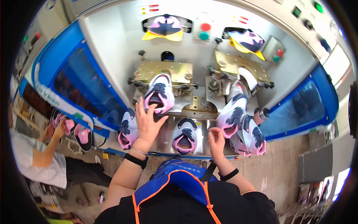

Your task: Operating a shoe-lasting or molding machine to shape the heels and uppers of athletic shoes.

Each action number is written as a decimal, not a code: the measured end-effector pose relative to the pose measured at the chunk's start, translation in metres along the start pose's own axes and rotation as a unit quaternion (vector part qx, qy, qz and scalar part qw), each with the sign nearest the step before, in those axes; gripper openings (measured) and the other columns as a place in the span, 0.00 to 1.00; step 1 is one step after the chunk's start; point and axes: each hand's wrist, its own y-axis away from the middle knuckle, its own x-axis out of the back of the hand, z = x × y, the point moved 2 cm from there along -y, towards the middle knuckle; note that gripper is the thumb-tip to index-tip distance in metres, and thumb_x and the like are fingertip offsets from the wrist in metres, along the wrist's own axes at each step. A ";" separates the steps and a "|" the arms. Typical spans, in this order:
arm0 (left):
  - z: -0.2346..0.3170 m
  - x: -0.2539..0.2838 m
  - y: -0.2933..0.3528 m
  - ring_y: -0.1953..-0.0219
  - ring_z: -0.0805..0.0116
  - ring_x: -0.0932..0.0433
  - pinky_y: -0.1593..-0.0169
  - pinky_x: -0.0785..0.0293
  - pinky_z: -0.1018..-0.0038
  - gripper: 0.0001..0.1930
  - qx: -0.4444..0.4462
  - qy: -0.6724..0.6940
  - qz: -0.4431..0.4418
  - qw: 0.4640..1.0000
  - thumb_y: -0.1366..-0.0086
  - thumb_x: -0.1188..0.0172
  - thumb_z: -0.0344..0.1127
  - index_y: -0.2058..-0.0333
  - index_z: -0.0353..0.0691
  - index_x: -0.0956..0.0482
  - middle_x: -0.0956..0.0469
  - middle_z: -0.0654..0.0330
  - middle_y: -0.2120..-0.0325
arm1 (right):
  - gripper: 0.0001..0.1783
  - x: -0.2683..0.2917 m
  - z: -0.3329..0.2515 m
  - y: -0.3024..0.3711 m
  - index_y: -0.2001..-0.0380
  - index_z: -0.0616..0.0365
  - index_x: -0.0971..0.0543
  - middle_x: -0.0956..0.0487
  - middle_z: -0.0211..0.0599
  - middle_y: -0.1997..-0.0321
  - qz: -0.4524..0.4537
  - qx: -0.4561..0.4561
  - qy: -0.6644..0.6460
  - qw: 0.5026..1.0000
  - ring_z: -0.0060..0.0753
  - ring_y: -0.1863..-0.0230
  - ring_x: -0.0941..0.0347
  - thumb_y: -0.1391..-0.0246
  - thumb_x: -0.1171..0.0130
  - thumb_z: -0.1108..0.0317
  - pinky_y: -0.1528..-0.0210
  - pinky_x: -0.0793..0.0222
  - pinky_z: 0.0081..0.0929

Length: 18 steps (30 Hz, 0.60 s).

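A white, navy and pink sneaker (pixel 159 93) rests toe-up against the left metal fixture (pixel 164 71) of a machine. My left hand (pixel 146 123) is at its heel, fingers spread, with one fingertip touching or nearly touching the collar. Beneath that hand stands a similar sneaker (pixel 128 128), partly hidden by it. Between my hands another sneaker (pixel 184 136) sits on the metal ledge. My right hand (pixel 216 142) is loosely curled, with nothing visible in it, beside a sneaker (pixel 233 114) leaning at the right fixture (pixel 242 67). One more sneaker (pixel 251 136) lies to its right.
Two yellow-edged moulds holding shoe uppers (pixel 164 28) (pixel 248 39) are on the back wall, near red and green buttons (pixel 204 31). Blue-framed doors (pixel 85 78) (pixel 304 100) flank the opening. A dark cylinder (pixel 262 115) stands at right. At far left, a co-worker (pixel 44 156) handles pink shoe parts.
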 end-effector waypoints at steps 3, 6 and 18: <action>-0.005 -0.018 -0.001 0.38 0.31 0.37 0.38 0.36 0.51 0.24 0.019 0.055 -0.031 0.998 0.50 0.24 0.45 0.59 0.41 0.24 0.43 0.32 0.36 | 0.20 0.012 0.016 -0.012 0.52 0.56 0.26 0.25 0.31 0.59 0.158 -0.254 -0.187 0.936 0.25 0.64 0.26 0.38 0.41 0.53 0.68 0.27 0.22; -0.002 -0.022 -0.005 0.42 0.31 0.33 0.42 0.31 0.55 0.22 0.000 0.062 -0.012 0.998 0.48 0.25 0.44 0.61 0.40 0.26 0.40 0.32 0.39 | 0.17 0.028 0.075 -0.006 0.58 0.58 0.23 0.22 0.31 0.63 0.037 -0.255 -0.029 0.966 0.23 0.67 0.25 0.42 0.37 0.56 0.69 0.27 0.23; 0.007 0.010 -0.028 0.49 0.37 0.26 0.48 0.27 0.56 0.21 0.030 0.007 -0.113 0.993 0.47 0.27 0.41 0.59 0.38 0.25 0.32 0.38 0.43 | 0.34 0.050 0.091 0.020 0.51 0.61 0.34 0.28 0.41 0.55 0.148 -0.099 0.169 0.969 0.31 0.69 0.25 0.59 0.25 0.70 0.63 0.27 0.28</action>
